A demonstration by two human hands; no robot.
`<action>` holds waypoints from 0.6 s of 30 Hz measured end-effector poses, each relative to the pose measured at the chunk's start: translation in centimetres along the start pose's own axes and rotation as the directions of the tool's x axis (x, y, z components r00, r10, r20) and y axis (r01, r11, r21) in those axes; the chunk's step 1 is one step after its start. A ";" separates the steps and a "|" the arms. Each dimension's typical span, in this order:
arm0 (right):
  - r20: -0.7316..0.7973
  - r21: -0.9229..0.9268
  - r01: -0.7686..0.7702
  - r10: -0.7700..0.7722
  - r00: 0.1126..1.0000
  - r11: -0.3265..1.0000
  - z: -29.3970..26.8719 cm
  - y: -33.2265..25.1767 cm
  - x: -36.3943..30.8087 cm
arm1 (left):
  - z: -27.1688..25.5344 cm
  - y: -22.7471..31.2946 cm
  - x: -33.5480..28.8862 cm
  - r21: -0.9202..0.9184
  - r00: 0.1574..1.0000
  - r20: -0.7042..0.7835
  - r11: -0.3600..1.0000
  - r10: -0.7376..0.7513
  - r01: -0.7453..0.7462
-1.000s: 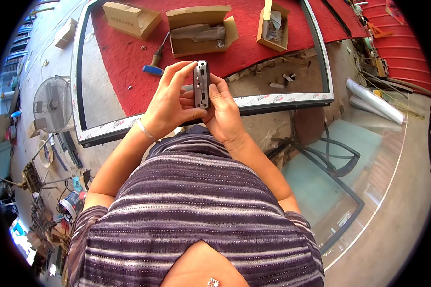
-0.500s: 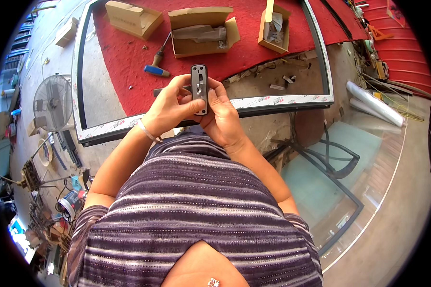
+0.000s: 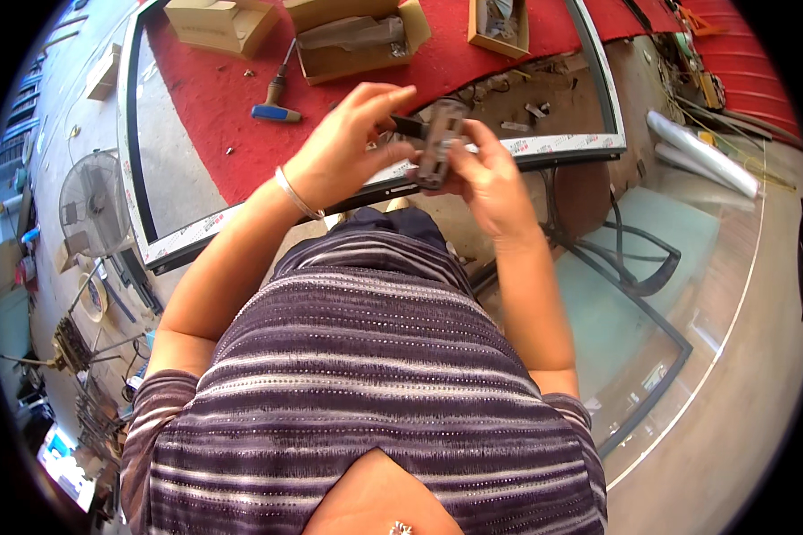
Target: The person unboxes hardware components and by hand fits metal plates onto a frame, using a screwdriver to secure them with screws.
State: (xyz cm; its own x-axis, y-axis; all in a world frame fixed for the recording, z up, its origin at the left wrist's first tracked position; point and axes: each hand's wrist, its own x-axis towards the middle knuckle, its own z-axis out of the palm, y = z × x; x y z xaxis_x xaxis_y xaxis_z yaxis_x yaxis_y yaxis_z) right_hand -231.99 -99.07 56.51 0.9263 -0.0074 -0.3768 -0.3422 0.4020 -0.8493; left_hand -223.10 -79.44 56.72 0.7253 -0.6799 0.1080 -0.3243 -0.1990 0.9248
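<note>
My right hand [image 3: 491, 183] is closed round the plate of a dark lever handle [image 3: 440, 147], the kind used on a window or door, and holds it upright above the near bar of a frame. The handle's slotted, hollow side faces me, a little blurred by motion. Its black lever [image 3: 409, 127] points left toward my left hand [image 3: 339, 147]. That hand is open beside it, fingers stretched out and thumb apart, with the lever's end between them; whether they touch I cannot make out. The frame [image 3: 544, 147] is dark with white printed film and rests on red cloth [image 3: 205, 107].
On the cloth lie a screwdriver [image 3: 277, 111] with a blue and brown handle and three opened cardboard boxes, the middle box [image 3: 317, 64] holding a wrapped part. A fan [image 3: 96, 203] stands left. At right are glass sheets [image 3: 598, 330] and wrapped rolls [image 3: 700, 152].
My right hand has carried the handle to the right and tilted it. My left hand has let go of the plate and spread its fingers. The view has shifted slightly.
</note>
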 end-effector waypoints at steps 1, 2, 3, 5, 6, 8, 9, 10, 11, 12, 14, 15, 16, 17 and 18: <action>-0.031 0.019 -0.018 0.018 0.999 1.000 -1.1 -0.8 -1.4 | -0.1 0.2 0.5 -0.014 0.999 -0.008 0.999 -0.031 0.031; -0.068 0.067 0.033 -0.029 0.997 0.997 -2.5 -0.8 -3.2 | -0.4 -0.6 0.7 -0.001 0.999 -0.025 1.000 -0.020 0.020; -0.104 0.114 0.087 -0.075 0.992 0.990 -3.9 -0.6 -5.1 | -0.8 -1.1 0.6 -0.010 0.997 -0.014 0.997 -0.071 0.071; -0.176 0.153 0.113 -0.086 0.981 0.982 -7.2 0.7 -9.3 | -0.9 -4.1 -0.6 0.051 0.988 0.001 0.986 -0.157 0.157; -0.219 0.179 0.100 -0.060 0.974 0.979 -8.5 1.8 -11.4 | -0.6 -5.7 -1.4 0.067 0.985 0.001 0.982 -0.174 0.174; -0.311 0.212 0.076 -0.007 0.950 0.974 -10.2 5.1 -14.6 | 0.4 -7.6 -2.5 0.164 0.981 0.070 0.972 -0.179 0.166; -0.383 0.242 0.049 0.049 0.922 0.969 -10.9 6.8 -15.5 | 1.0 -8.2 -2.9 0.258 0.975 0.119 0.954 -0.190 0.154; -0.423 0.272 0.034 0.088 0.902 0.962 -11.1 8.9 -15.6 | 1.7 -8.5 -3.3 0.306 0.968 0.169 0.943 -0.187 0.128; -0.457 0.304 0.019 0.128 0.880 0.953 -10.9 11.1 -15.2 | 2.2 -8.9 -3.7 0.363 0.955 0.239 0.928 -0.176 0.080; -0.473 0.343 0.000 0.172 0.864 0.939 -10.9 13.4 -14.2 | 3.0 -9.2 -4.0 0.405 0.945 0.276 0.913 -0.176 0.052; -0.498 0.471 0.038 0.230 0.836 0.881 -10.2 18.5 -11.0 | 4.2 -9.2 -4.2 0.504 0.917 0.323 0.863 -0.235 0.043; -0.496 0.514 0.052 0.246 0.833 0.856 -9.5 20.6 -9.0 | 4.7 -9.1 -4.2 0.510 0.911 0.340 0.859 -0.233 0.030; -0.477 0.531 0.061 0.239 0.846 0.845 -8.6 22.0 -7.1 | 5.1 -8.9 -4.1 0.562 0.913 0.308 0.825 -0.267 0.052; -0.469 0.546 0.083 0.222 0.855 0.833 -7.4 22.8 -5.0 | 5.3 -8.9 -4.1 0.613 0.915 0.273 0.787 -0.297 0.073; -0.479 0.586 0.074 0.272 0.835 0.807 -6.4 23.3 -3.1 | 5.4 -9.2 -4.3 0.630 0.930 0.264 0.776 -0.257 0.036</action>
State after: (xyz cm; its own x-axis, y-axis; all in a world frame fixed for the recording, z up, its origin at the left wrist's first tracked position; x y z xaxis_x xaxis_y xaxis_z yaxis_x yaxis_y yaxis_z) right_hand -243.85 -95.50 35.56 0.6044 -0.3360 -0.7223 -0.1149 0.8605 -0.4964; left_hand -226.53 -78.45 45.81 0.5976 -0.7670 -0.2335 -0.6083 -0.6235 0.4911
